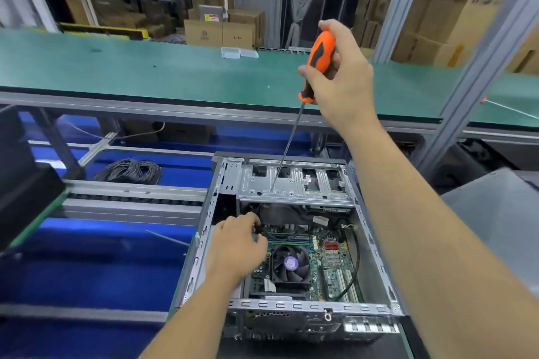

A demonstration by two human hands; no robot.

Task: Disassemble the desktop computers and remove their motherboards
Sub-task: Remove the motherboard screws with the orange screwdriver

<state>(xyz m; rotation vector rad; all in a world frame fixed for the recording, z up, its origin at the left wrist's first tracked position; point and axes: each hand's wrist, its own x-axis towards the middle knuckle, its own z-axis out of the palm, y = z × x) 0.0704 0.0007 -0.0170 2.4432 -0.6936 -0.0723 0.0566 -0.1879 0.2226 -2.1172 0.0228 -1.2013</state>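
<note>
The motherboard (326,265) lies flat in the floor of the open computer case (376,245), with the black cooler fan (290,267) standing on it near its left side. Beyond the board, at the far end of the case, a bare metal drive cage (294,183) spans the width. The right hand (338,76) is wrapped around the orange-and-black handle of a long screwdriver (316,64), whose thin shaft slants down until its tip meets the top plate of the cage. The left hand (236,245) is down inside the case just left of the fan, fingers curled around what looks like a dark cable or connector at the board's far edge. To do this well, I judge the tip should seat squarely in the screw head before turning, shaft kept in line, while the left hand frees plugs by the connector, not the wire. Whether a screw sits under the tip cannot be made out, and the left fingers hide what they pinch.
</note>
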